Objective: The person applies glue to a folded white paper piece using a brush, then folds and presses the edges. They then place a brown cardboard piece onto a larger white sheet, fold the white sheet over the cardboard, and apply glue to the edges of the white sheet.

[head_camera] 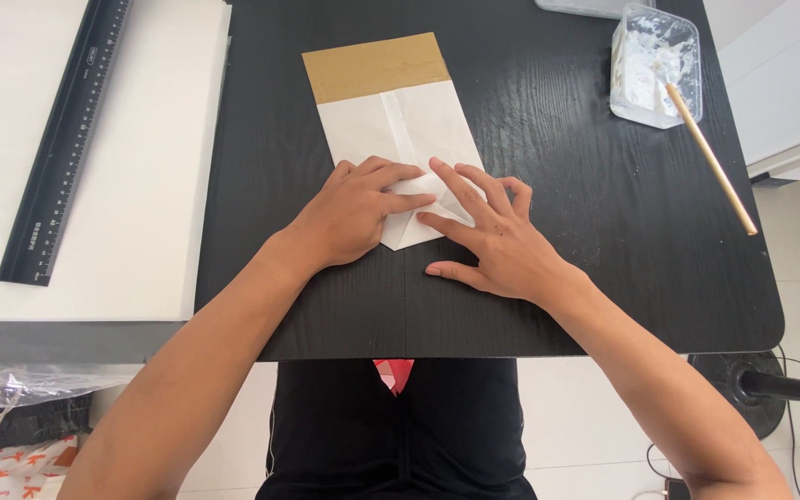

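**Inspector A:** As it lies flat near the middle of the black wood-grain tabletop (pixel 604 213), the folded white paper bag with a brown kraft band across its far end (pixel 391 111) reads as light, thin and pliable. It would crease readily and tear if pulled hard. Its near end is folded to a point and lies under both hands.

**Inspector B:** State of the hands?

**Inspector A:** The left hand (pixel 349 218) lies palm down on the near left part of the bag, fingers extended and pressing; it grasps nothing. The right hand (pixel 493 245) is spread open, fingertips on the near right fold, thumb resting on the tabletop just beside the paper. Neither hand is closed round anything.

**Inspector B:** Where should it be taken hold of?

**Inspector A:** In my judgement, by flat pressure along the folded edges, or a light pinch at the long sides. The paper looks smooth and may slide on the tabletop, so one hand should pin it.

**Inspector B:** Surroundings?

**Inspector A:** A clear plastic tub of white paste (pixel 655 65) stands at the far right, a thin wooden stick (pixel 710 157) leaning out of it. Well to the left, a long black ruler (pixel 65 139) lies on a large white sheet (pixel 150 204).
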